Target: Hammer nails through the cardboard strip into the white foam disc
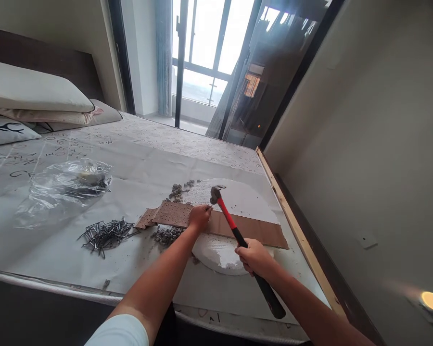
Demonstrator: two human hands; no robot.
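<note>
Hammer [241, 238]: head appears just beyond the left hand [200, 217], pointing away from the person; long axis slants back rightward.
Right hand [258, 259]: wrapped around the handle.
Left hand: bent over the cardboard strip [250, 229]; cannot tell what it pinches.
Cardboard strip: crosswise over a white disc [252, 196], on the bed [216, 151].

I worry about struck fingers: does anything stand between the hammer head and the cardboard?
Possibly the left hand: its fingertips, at the cardboard, appear just below the hammer head; nothing else shows clearly.
</note>
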